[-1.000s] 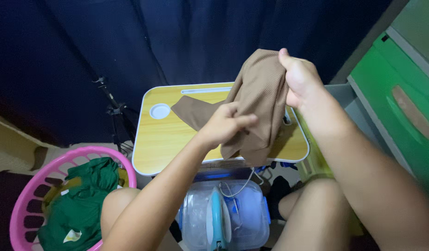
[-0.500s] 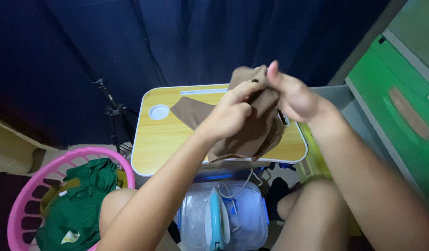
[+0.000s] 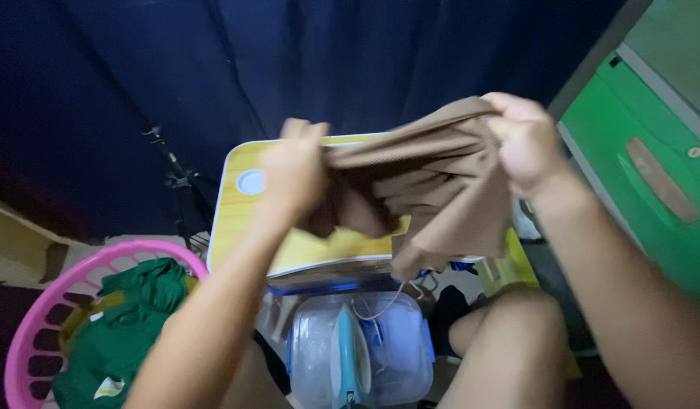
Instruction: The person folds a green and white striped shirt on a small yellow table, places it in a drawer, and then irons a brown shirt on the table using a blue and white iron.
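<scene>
The brown garment point(image 3: 429, 182) hangs stretched above the small wooden surface point(image 3: 236, 227), its long axis running 9 to 3 o'clock, each end clamped in a grip: left hand point(image 3: 293, 170), right hand point(image 3: 528, 140).

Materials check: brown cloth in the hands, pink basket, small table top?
Brown cloth: soft knit-looking fabric, matte; it drapes and creases between the left hand and right hand. Pink basket: likely moulded plastic, smooth, with slotted walls. Table top: wood-grain surface, probably laminate, with a white rounded edge and a white round recess.
</scene>
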